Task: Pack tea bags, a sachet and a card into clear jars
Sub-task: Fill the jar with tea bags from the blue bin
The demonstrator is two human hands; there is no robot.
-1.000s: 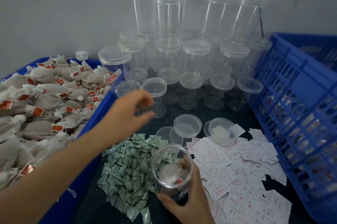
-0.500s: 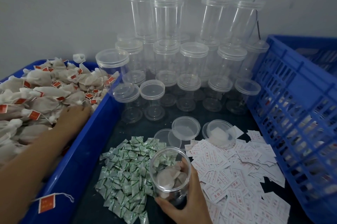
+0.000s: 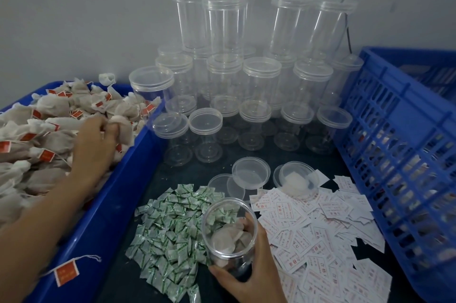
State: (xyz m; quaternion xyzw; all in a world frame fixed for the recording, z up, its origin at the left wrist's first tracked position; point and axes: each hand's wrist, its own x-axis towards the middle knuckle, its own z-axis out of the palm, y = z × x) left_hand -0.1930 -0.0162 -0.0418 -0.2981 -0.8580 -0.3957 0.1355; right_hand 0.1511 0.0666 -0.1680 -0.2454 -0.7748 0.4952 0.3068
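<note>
- A dark table top (image 3: 148, 199) carries everything, set against a pale grey wall (image 3: 74, 6)
- A blue slatted crate (image 3: 399, 154) stands along the right side
- A blue tub (image 3: 103, 204) on the left is heaped with tea bags (image 3: 49, 110), each with a red tag on a string; one tag (image 3: 66, 273) hangs over the tub's near rim
- A stack of clear lidded jars (image 3: 261, 85) rises against the wall at the back, several tiers high
- White printed cards (image 3: 320, 228) lie scattered near right, just beside the crate
- Green-and-white sachets (image 3: 170, 226) lie in a pile near centre, between tub and cards
- The left hand (image 3: 93, 144) is down in the tub, fingers curled and pinching a tea bag (image 3: 123, 129) at the top of the heap
- The open jar (image 3: 229, 231) stands tilted between sachets and cards, a few tea bags inside it
- The right hand (image 3: 251, 275) wraps its lower side, thumb in front, fingers behind
- Loose clear lids (image 3: 250, 175) lie behind the jar, one of them resting on the cards
</note>
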